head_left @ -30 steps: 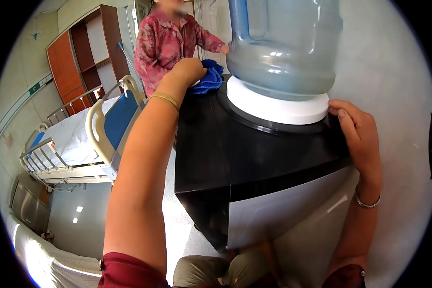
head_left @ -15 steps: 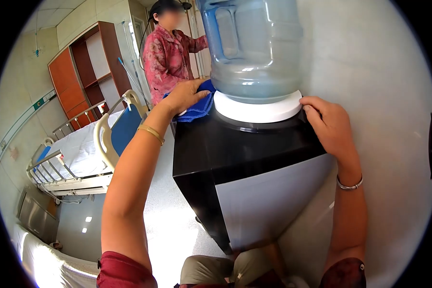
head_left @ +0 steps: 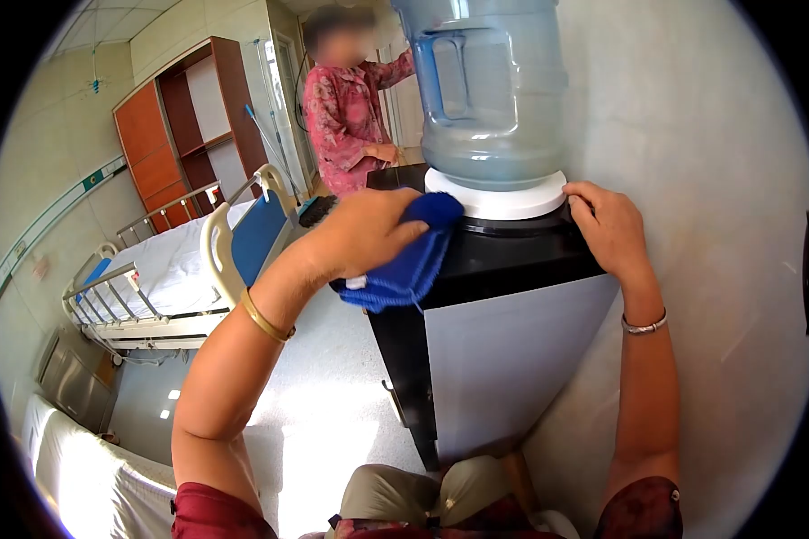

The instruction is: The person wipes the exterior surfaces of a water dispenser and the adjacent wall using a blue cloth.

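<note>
My left hand (head_left: 373, 232) is closed over a blue cloth (head_left: 413, 260) at the near left corner of the black top of a water dispenser (head_left: 503, 260). Part of the cloth hangs over the edge. My right hand (head_left: 609, 226) touches the rim of the white round collar (head_left: 503, 199) with its fingertips, at the right side of the top; its fingers are curled, apart from the thumb. A clear bluish water bottle (head_left: 494, 99) stands upright in that collar, its top cut off by the view.
Behind the dispenser stands a person in a pink flowered shirt (head_left: 337, 126). To the left are a hospital bed (head_left: 175, 260) with side rails and a brown wardrobe (head_left: 144, 135). A pale wall (head_left: 692, 180) runs close along the right.
My left hand has brought the blue cloth nearer to me, from beside the collar to the near corner. My right hand stays at the collar. The view has shifted slightly.
</note>
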`<state>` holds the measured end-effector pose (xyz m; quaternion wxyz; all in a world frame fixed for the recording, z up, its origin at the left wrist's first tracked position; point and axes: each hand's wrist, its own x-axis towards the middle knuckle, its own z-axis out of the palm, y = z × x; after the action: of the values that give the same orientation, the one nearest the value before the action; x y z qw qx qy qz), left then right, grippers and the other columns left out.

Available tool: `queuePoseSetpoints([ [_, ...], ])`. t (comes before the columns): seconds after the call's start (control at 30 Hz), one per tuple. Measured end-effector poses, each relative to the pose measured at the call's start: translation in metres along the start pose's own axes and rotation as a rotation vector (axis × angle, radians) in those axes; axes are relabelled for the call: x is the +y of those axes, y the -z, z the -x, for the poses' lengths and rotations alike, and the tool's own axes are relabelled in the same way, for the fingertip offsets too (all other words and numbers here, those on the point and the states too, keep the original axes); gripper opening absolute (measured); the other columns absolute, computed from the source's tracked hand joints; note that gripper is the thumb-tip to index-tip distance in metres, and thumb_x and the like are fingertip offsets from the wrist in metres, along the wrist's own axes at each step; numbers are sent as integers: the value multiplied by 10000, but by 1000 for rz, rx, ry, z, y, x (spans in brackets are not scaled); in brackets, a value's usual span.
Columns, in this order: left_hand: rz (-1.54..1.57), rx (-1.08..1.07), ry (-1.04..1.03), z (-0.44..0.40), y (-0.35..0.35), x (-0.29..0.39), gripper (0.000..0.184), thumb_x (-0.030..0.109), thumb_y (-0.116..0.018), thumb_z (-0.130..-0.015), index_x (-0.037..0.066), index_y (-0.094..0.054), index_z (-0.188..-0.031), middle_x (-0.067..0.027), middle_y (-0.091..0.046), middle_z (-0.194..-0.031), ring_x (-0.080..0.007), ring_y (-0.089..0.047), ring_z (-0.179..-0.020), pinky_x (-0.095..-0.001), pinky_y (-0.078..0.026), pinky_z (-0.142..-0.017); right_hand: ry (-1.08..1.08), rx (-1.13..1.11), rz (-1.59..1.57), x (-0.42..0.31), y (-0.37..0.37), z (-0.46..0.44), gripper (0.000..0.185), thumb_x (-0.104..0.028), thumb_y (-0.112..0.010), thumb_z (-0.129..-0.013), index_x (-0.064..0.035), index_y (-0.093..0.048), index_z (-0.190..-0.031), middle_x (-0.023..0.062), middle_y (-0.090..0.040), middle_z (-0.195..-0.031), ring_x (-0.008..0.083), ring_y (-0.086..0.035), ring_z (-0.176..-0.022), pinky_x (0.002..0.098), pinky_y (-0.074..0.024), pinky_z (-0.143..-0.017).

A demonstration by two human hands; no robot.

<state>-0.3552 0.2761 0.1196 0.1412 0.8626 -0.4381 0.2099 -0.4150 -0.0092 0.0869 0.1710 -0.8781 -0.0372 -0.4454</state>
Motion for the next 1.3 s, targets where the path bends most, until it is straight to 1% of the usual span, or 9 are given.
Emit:
queuePoseSetpoints([
  [0.23,98,72,-267,6,-11,45,328,185,-586,-799,-16,-542,-1054,-224,-599,-859,-400,-563,-829,-439,-453,-745,9,35,46,7,-5,-2,240,-213,-476,-835,-69,-652,-911,124,-620,-696,295,-587,-675,386,-447,-643],
  [0.43,93,157,-421,-11,-33,78,340,116,-655,-727,25,-565,-1042,-153,-598,-958,-336,-563,-907,-404,-452,-792,-23,-1,-28,8,-1,-3,247,-206,-466,-835,-76,-649,-941,122,-641,-810,290,-597,-763,363,-455,-693],
  [0.57,79,182,-408,-33,-56,102,317,91,-670,-680,42,-595,-984,-121,-584,-869,-312,-568,-862,-397,-460,-765,-11,-46,-225,27,-4,-7,253,-187,-466,-829,-73,-639,-972,117,-646,-888,274,-601,-798,335,-456,-717],
  [0.73,71,163,-382,-59,-72,118,273,82,-671,-671,19,-583,-921,-121,-592,-868,-307,-575,-847,-393,-467,-744,-39,-159,-453,41,0,-12,245,-93,-449,-839,11,-624,-973,82,-650,-849,141,-591,-787,261,-458,-723],
  [0.97,-5,353,-430,-29,-76,112,326,86,-672,-653,39,-552,-952,-103,-576,-835,-283,-564,-817,-375,-458,-700,-86,-104,-393,25,-3,-5,247,-105,-456,-834,-8,-630,-980,94,-662,-867,163,-612,-790,275,-464,-728],
  [1.07,-200,518,-373,-11,-73,104,347,97,-622,-652,60,-545,-989,-74,-527,-799,-239,-533,-743,-331,-417,-628,-72,-56,-239,20,0,-5,257,-136,-465,-824,-25,-634,-982,107,-668,-866,192,-625,-807,292,-466,-733],
  [1.17,-266,539,-317,14,-64,90,335,113,-602,-670,65,-551,-997,-64,-522,-802,-226,-532,-746,-332,-413,-638,-83,-86,-202,11,3,-2,240,-64,-449,-845,39,-612,-988,109,-656,-879,165,-612,-831,258,-454,-775],
  [1.23,-338,612,-314,29,-62,76,350,141,-620,-653,73,-559,-991,-55,-526,-822,-214,-539,-767,-326,-407,-651,-31,-30,-138,13,-2,0,269,-166,-463,-821,-32,-642,-970,107,-669,-859,227,-623,-798,303,-463,-717],
  [1.3,-371,661,-254,40,-60,67,423,193,-685,-609,93,-572,-1004,-59,-564,-891,-219,-559,-824,-336,-413,-704,-27,-34,-125,14,-1,-1,270,-171,-463,-822,-33,-643,-970,105,-670,-859,228,-622,-795,304,-462,-715],
])
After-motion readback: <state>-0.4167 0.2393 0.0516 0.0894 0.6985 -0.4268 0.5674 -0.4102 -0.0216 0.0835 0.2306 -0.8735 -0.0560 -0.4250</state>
